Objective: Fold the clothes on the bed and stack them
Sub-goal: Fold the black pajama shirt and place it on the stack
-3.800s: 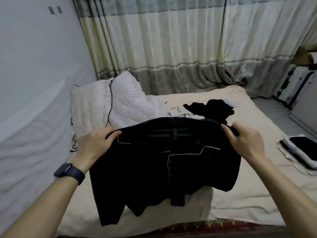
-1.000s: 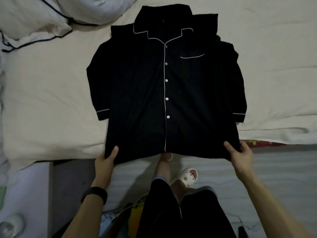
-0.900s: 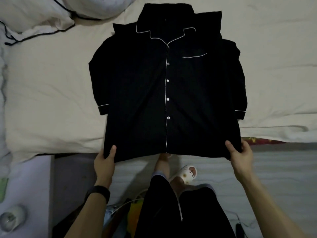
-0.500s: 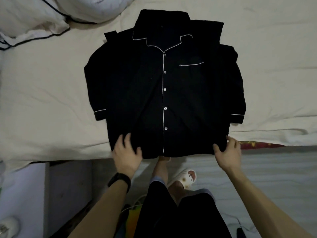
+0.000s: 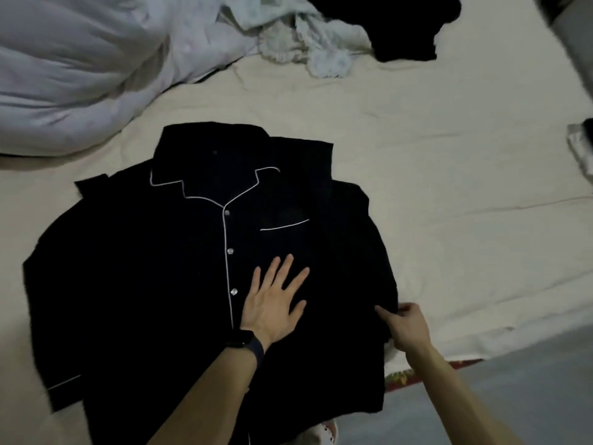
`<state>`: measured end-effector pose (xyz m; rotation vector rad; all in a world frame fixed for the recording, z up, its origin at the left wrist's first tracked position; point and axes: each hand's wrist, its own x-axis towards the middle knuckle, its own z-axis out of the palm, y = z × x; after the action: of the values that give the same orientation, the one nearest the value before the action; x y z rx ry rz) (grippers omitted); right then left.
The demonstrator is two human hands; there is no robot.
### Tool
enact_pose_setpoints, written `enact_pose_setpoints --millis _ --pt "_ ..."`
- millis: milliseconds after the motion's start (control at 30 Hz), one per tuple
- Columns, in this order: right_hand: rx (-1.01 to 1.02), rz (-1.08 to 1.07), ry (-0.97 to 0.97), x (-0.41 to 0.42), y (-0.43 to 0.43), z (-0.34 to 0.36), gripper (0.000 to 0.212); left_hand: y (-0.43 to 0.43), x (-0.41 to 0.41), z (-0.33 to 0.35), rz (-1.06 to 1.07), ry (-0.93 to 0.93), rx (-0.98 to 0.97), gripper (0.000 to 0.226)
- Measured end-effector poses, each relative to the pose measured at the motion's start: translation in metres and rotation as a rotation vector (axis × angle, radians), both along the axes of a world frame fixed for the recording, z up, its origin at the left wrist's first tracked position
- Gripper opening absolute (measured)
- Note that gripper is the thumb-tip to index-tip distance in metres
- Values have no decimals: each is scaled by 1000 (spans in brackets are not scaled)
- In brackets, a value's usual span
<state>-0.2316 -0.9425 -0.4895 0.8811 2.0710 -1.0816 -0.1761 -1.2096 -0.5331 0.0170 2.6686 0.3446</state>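
Observation:
A black button-up shirt (image 5: 154, 277) with white piping lies face up and spread flat on the cream bed sheet (image 5: 449, 194), collar away from me. My left hand (image 5: 272, 303) presses flat on its front, fingers straight and spread, just right of the button line. My right hand (image 5: 402, 322) pinches the end of the shirt's right sleeve at the shirt's right edge. The hem hangs over the near edge of the bed.
A white quilt (image 5: 80, 59) is bunched at the back left. Crumpled white clothes (image 5: 308, 36) and a black garment (image 5: 404, 27) lie at the back. The edge of a folded stack (image 5: 582, 146) shows at the far right. Grey floor (image 5: 513, 380) is at lower right.
Both hands have left the hem. The left hand moved up onto the shirt's front and flattened; the right hand shifted to the right sleeve and pinched it. The view tilted up the bed.

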Motion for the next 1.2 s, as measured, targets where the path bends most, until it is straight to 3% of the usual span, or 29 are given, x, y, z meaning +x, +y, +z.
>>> enact_pose_setpoints --millis 67,133,233,400,533,600,667,733,867,933,1000,1100,1200 --pt "73 113 55 -22 18 9 21 4 -29 -1 25 9 36 65" --pt "228 185 242 -53 38 23 10 11 -53 1 58 16 60 64" --pt "453 141 572 -113 70 43 19 19 -86 7 93 25 84 62" --pt "373 -121 755 -215 131 70 20 43 -141 11 230 84 106 58" --pt "472 93 941 -258 183 53 33 60 -184 8 336 -25 55 57" --pt "502 216 886 -261 208 31 39 71 -200 8 375 -110 12 56" --pt "550 343 589 -255 226 6 49 81 -212 11 401 -165 -54 55" --pt "537 305 348 -244 238 -9 58 93 -224 15 441 -141 -110 52" --pt "335 -82 384 -223 230 -18 70 111 -251 21 374 110 -118 43" --pt "156 -258 227 -233 222 -17 64 119 -269 19 274 168 -91 42" --pt "-80 -457 135 -256 217 -15 61 122 -287 17 199 141 -106 43" --pt "-441 -784 181 -300 218 -17 37 121 -316 15 105 25 -202 49" --pt "-554 -802 284 -337 223 -14 27 113 -346 23 14 -159 -306 40"
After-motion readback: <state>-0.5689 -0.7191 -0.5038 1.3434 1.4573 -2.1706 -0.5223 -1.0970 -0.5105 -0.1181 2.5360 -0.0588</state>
